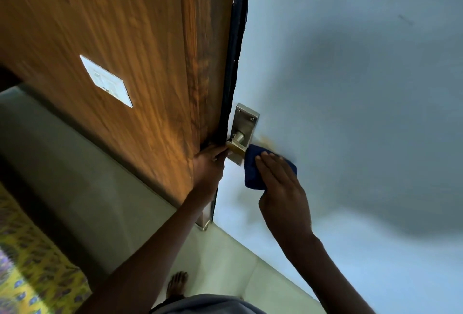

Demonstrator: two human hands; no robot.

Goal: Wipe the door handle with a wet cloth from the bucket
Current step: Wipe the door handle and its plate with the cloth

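Note:
A metal door handle on a steel backplate sits at the left edge of a pale blue door. My left hand grips the door's edge and the end of the lever. My right hand presses a folded dark blue cloth flat against the door face, just right of and below the handle. The fingers lie spread over the cloth. A yellowish stain marks the door beside the handle. No bucket is in view.
A brown wooden panel with a white switch plate stands left of the black door frame. Below lie pale floor tiles, my bare foot and a yellow patterned fabric at lower left.

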